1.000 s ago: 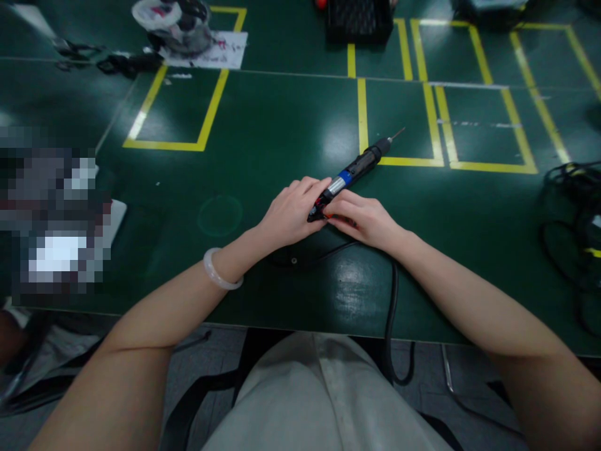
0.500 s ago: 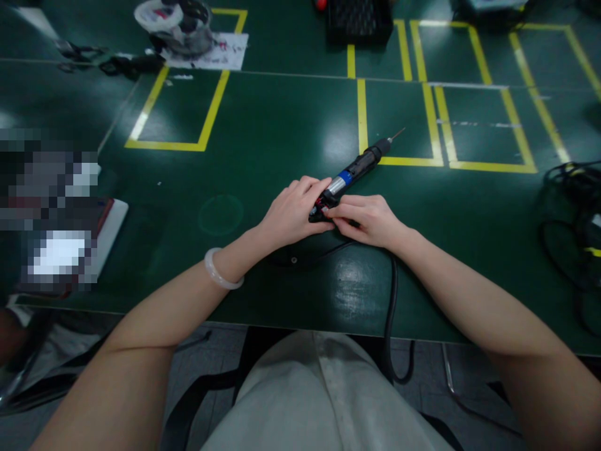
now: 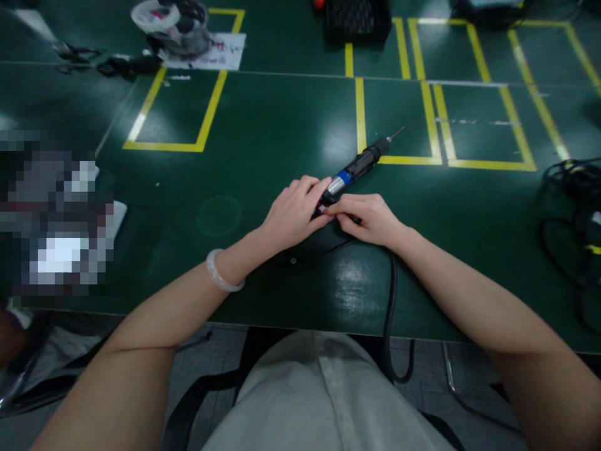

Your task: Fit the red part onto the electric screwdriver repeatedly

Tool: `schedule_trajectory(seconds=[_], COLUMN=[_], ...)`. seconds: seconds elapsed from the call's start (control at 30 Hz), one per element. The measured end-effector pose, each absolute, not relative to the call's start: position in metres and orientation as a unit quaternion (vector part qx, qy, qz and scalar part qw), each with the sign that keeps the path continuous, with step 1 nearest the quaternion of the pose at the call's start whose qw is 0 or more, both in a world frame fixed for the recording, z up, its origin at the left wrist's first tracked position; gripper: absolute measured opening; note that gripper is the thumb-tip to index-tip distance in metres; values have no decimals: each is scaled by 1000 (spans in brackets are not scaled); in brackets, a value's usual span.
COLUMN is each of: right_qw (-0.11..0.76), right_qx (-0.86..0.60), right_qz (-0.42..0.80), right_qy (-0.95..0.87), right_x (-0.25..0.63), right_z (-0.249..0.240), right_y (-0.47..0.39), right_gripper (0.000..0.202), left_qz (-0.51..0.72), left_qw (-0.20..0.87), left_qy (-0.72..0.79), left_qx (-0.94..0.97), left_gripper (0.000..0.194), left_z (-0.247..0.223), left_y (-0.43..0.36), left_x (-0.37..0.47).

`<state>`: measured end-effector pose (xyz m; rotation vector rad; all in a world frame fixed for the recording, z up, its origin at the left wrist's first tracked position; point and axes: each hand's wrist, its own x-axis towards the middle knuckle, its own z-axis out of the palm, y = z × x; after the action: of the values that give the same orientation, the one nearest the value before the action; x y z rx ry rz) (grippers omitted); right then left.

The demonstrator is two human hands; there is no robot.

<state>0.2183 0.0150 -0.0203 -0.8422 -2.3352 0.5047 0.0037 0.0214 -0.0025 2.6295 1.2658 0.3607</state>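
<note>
An electric screwdriver (image 3: 359,164) with a black body, a blue ring, a silver band and a long thin bit lies slanted on the green table, bit pointing away to the right. My left hand (image 3: 293,210) is closed around its rear end, thumb on the near side. There, small red and white parts show between my hands. My right hand (image 3: 369,216) is closed in a pinch, fingertips against that rear end; what they grip is hidden. A black cable (image 3: 392,294) runs from below my right hand over the table edge. A small round metal piece (image 3: 293,260) lies near my left wrist.
Yellow tape outlines (image 3: 164,148) mark the table. A black tray (image 3: 357,22) stands at the back, a wrapped roll-like bundle (image 3: 178,28) on paper back left. Coiled black cables (image 3: 577,200) lie right. A pixelated patch covers items at left.
My left thumb has moved up slightly over the screwdriver's rear end, and my right fingers have shifted a little there. The screwdriver stays in place.
</note>
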Motion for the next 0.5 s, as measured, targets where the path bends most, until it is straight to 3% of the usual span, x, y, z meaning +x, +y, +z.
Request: schedule_trajectory(seconds=[0.5], right_qw=[352], right_qx=[-385], right_qz=[245], right_qy=[-817], right_x=[229], right_z=[-26], right_y=[27], right_gripper=[15], left_qz=[103], left_qw=[55], left_qy=[432], left_qx=[894], left_gripper=[70], left_z=[-8], left_y=[24], left_x=[-3])
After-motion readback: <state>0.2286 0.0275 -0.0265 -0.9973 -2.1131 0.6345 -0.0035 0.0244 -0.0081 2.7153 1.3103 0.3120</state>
